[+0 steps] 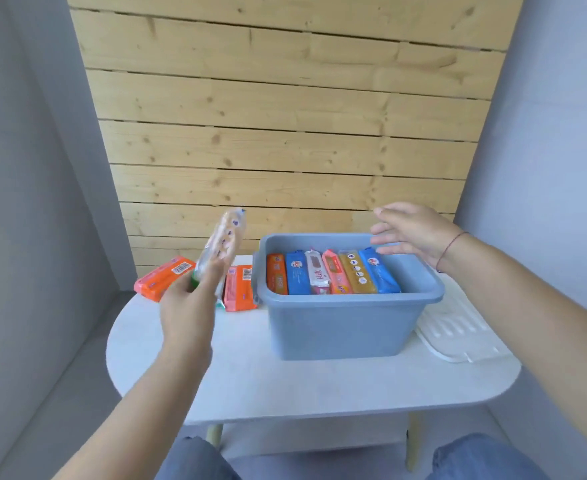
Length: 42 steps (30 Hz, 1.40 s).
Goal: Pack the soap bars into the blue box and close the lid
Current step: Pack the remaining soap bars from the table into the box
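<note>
Your left hand (189,301) pinches a wrapped soap bar (223,244) up in the air, left of the blue box (345,327). Your right hand (411,233) is spread wide above the box's far right corner. Six soap bars (331,273) stand inside. Two orange bars (165,278) lie on the desk (285,386). White lid (458,332) lies right of the box.

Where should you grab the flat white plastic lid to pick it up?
Probably by the near long edge of the flat white plastic lid, coming from the right with the right hand. It lies flat on the white table, right of the blue plastic box, and its near corner seems to overhang the table edge, so fingers could slip underneath there.
</note>
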Each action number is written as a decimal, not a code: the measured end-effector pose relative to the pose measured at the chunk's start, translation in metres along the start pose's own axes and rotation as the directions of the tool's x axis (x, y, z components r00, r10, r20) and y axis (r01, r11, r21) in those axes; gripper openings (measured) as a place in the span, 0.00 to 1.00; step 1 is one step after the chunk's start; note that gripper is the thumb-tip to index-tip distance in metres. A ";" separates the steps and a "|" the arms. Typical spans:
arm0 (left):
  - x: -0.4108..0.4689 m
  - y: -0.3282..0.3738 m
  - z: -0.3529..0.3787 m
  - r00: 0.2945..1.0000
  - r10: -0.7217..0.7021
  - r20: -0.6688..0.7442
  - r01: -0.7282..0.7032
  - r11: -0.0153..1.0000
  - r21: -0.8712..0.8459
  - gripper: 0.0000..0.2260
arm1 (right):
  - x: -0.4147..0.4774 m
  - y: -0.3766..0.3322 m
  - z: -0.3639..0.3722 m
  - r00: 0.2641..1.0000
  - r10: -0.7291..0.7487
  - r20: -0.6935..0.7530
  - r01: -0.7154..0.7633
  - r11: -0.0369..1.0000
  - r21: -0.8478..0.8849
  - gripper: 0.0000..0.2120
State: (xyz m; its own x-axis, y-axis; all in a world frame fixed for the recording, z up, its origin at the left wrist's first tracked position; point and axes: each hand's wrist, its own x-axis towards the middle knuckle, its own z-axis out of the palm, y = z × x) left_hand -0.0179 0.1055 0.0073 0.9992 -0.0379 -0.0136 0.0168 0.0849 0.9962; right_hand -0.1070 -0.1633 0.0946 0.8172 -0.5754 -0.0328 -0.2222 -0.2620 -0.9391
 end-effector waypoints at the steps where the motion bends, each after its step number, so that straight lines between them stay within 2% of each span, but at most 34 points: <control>1: -0.009 0.014 0.023 0.997 -0.006 0.072 0.009 0.999 -0.039 0.15 | -0.006 -0.004 0.006 0.995 0.033 0.094 -0.040 0.996 0.079 0.19; 3: -0.026 0.033 0.070 0.979 -0.050 0.197 0.061 0.997 -0.052 0.14 | -0.012 -0.010 0.019 0.979 0.033 0.202 -0.062 0.988 0.139 0.20; 5: -0.044 0.041 0.115 0.945 -0.065 0.319 0.082 0.996 -0.040 0.13 | -0.015 -0.012 0.024 0.982 0.006 0.188 -0.037 0.987 0.159 0.21; 8: -0.063 0.035 0.161 0.905 -0.061 0.422 0.035 0.997 0.068 0.16 | -0.008 -0.006 0.016 0.999 -0.003 -0.046 0.003 1.000 0.004 0.20; 10: -0.064 0.026 0.171 0.837 -0.064 0.544 -0.058 0.977 0.203 0.19 | -0.001 0.001 0.000 0.985 -0.007 -0.171 -0.023 0.985 -0.172 0.20; 11: -0.061 0.020 0.169 0.781 -0.036 0.623 -0.251 0.896 0.367 0.19 | 0.002 0.004 -0.008 0.983 -0.017 -0.185 -0.030 0.969 -0.247 0.19; 12: -0.053 0.014 0.164 0.727 -0.013 0.686 -0.480 0.705 0.522 0.19 | 0.004 0.008 -0.015 0.983 -0.029 -0.183 -0.032 0.947 -0.319 0.18; 13: -0.046 0.009 0.158 0.684 -0.007 0.730 -0.636 0.485 0.600 0.19 | 0.007 0.012 -0.022 0.982 -0.045 -0.184 -0.034 0.913 -0.406 0.17; 14: -0.040 0.005 0.152 0.646 -0.012 0.763 -0.723 0.314 0.616 0.20 | 0.010 0.016 -0.027 0.980 -0.061 -0.188 -0.045 0.858 -0.512 0.16; 15: -0.033 0.002 0.145 0.632 -0.050 0.773 -0.749 0.216 0.626 0.23 | 0.013 0.020 -0.030 0.979 -0.075 -0.187 -0.057 0.790 -0.611 0.15; 17: -0.026 -0.003 0.137 0.623 -0.117 0.773 -0.757 0.160 0.634 0.31 | 0.019 0.029 -0.028 0.981 -0.084 -0.175 -0.068 0.692 -0.718 0.16; 20: -0.026 -0.002 0.135 0.598 -0.153 0.787 -0.778 0.126 0.615 0.35 | 0.025 0.046 -0.018 0.975 -0.082 -0.206 -0.112 0.622 -0.775 0.19; 24: -0.024 0.005 0.131 0.583 -0.220 0.782 -0.776 0.134 0.616 0.35 | 0.025 0.063 -0.002 0.969 -0.136 -0.206 -0.100 0.545 -0.832 0.19; 27: -0.020 0.010 0.124 0.562 -0.225 0.796 -0.778 0.186 0.601 0.32 | 0.024 0.061 -0.003 0.988 -0.081 -0.135 -0.080 0.478 -0.875 0.06; 29: -0.016 0.012 0.113 0.550 -0.231 0.803 -0.768 0.238 0.594 0.30 | 0.023 0.060 -0.008 0.998 -0.009 -0.055 -0.047 0.395 -0.918 0.12; 31: -0.010 0.015 0.095 0.572 -0.204 0.794 -0.718 0.342 0.606 0.26 | 0.021 0.059 -0.011 0.999 0.048 -0.021 -0.036 0.335 -0.942 0.15; 33: 0.003 0.019 0.068 0.650 -0.053 0.758 -0.650 0.480 0.590 0.22 | 0.017 0.058 -0.011 0.998 0.058 -0.019 -0.036 0.299 -0.954 0.17; 34: 0.013 0.020 0.052 0.718 0.073 0.692 -0.609 0.548 0.574 0.19 | 0.013 0.054 -0.009 0.999 0.036 -0.019 -0.029 0.284 -0.958 0.16; 36: 0.042 0.013 0.016 0.856 0.334 0.394 -0.513 0.644 0.568 0.12 | 0.009 0.047 -0.001 0.995 -0.099 -0.016 0.014 0.297 -0.955 0.13; 37: 0.055 0.005 -0.002 0.897 0.389 0.210 -0.434 0.682 0.588 0.11 | 0.006 0.043 0.007 0.983 -0.180 -0.029 0.034 0.336 -0.941 0.12; 38: 0.067 -0.005 -0.015 0.922 0.379 0.080 -0.347 0.717 0.604 0.11 | 0.003 0.039 0.013 0.967 -0.250 -0.048 0.057 0.396 -0.916 0.12; 39: 0.078 -0.016 -0.025 0.946 0.324 0.028 -0.268 0.728 0.631 0.11 | 0.002 0.035 0.021 0.951 -0.305 -0.060 0.092 0.461 -0.882 0.12; 42: 0.106 -0.054 -0.043 0.987 0.160 0.036 -0.128 0.619 0.775 0.16 | 0.002 0.021 0.057 0.919 -0.393 -0.020 0.229 0.576 -0.784 0.11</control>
State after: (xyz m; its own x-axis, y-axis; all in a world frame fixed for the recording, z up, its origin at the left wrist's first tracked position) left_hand 0.0887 0.1397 -0.0513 0.9871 -0.0596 0.1487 -0.1462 -0.7143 0.6844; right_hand -0.0798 -0.1251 0.0554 0.8280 -0.4415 0.3457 -0.3577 -0.8907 -0.2807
